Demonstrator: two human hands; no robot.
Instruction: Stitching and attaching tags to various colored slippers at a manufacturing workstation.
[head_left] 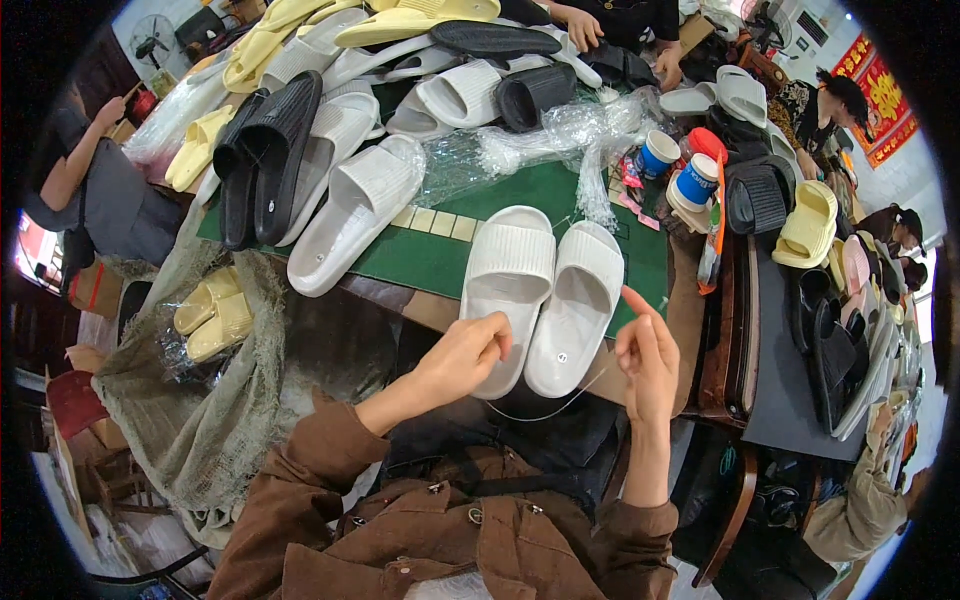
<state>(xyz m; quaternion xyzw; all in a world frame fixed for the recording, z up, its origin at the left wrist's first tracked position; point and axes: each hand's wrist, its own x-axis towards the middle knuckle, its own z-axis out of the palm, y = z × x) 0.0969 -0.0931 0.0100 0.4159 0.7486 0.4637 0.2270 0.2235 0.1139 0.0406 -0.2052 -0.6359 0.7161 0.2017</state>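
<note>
A pair of white slippers (508,262) lies side by side at the table's front edge, toes away from me. My left hand (462,352) is closed in a pinch over the heel of the left slipper; what its fingertips hold is hidden. By the right slipper (572,325), my right hand (650,362) is raised with the index finger stretched out and the other fingers curled. A thin clear strand (545,416) curves below the heels toward its curled fingertips, which seem to pinch it.
Loose slippers in white, black and yellow (345,215) pile up at the back left. Behind the pair lies a bundle of clear strands (540,145). Paper cups (697,180) stand at the right. A sack (215,400) hangs at the left with wrapped yellow slippers. Other people work around the table.
</note>
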